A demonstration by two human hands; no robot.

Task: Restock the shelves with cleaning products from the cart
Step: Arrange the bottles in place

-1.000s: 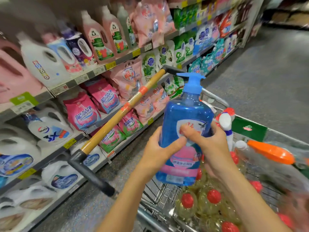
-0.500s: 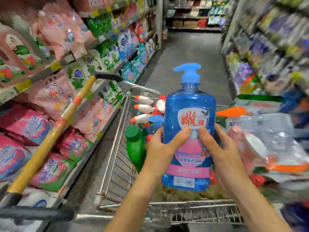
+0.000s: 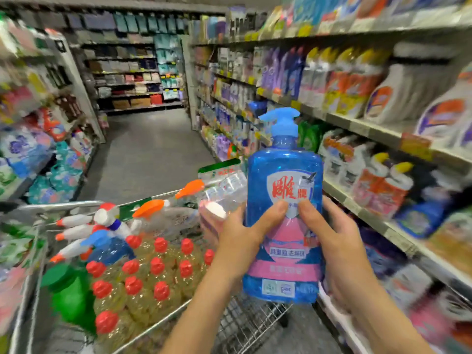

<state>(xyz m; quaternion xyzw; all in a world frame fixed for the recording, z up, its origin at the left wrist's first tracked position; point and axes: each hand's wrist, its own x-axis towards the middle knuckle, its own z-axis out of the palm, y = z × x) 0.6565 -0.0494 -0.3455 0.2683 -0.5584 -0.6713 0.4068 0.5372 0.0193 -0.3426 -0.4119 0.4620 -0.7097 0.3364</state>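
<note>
L: shelving (image 3: pixel 25 154), blurred pouches.
Cart (image 3: pixel 245 325): green bottle (image 3: pixel 69 300), white spray bottles (image 3: pixel 76 222) w/ orange tips, yellow bottles (image 3: pixel 143 284) w/ red caps, packed close.
Ctr-R: L hand (image 3: pixel 237 241) + R hand (image 3: pixel 339 251) wrapped round blue pump bottle (image 3: pixel 283 175); upright, above cart's R side, thumbs on front label.
R: shelves (image 3: pixel 357 125), detergent jugs, blurred.

Blue pump bottle (image 3: pixel 283 200), upright, pink label; gripped at both sides by left hand (image 3: pixel 238 242) and right hand (image 3: pixel 334 244), thumbs on its front. Wire cart (image 3: pixel 252 325) below: red-capped yellow bottles (image 3: pixel 143 284), spray bottles (image 3: pixel 84 226), green bottle (image 3: pixel 69 300). Stocked shelves (image 3: pixel 362 126) at right.
</note>
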